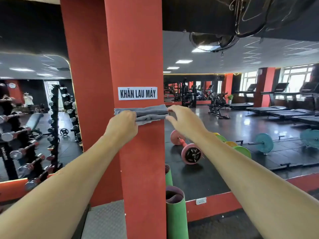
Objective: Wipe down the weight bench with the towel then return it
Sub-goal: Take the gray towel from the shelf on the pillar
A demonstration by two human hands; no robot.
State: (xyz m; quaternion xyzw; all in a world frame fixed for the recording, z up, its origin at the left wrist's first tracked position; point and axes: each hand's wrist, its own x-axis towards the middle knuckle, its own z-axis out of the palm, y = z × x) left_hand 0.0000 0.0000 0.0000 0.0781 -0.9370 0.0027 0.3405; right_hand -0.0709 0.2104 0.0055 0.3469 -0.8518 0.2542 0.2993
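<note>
— Both bare forearms stretch out from the camera, and at their ends the left hand [123, 125] and the right hand [183, 120] meet the folded grey cloth towel [150, 112], which hangs on the tall red square pillar [138, 152].

— Grip check?

— Left fingers curl closed over the towel's left end, knuckles toward us. Right fingers [172, 109] pinch its right end, thumb under, fingertips on top. Just above those fingertips sits the white paper label with black lettering [137, 93].

— What might go wrong?

— Whatever carries the towel is hidden behind the fingers. Pull unevenly and the folds could snag or spill open, I reckon, one end dropping.

— And below?

— Under the right wrist stand rolled green foam mats [176, 216]; a dropped towel probably lands there. No weight bench near the fingers; benches show only far off.
</note>
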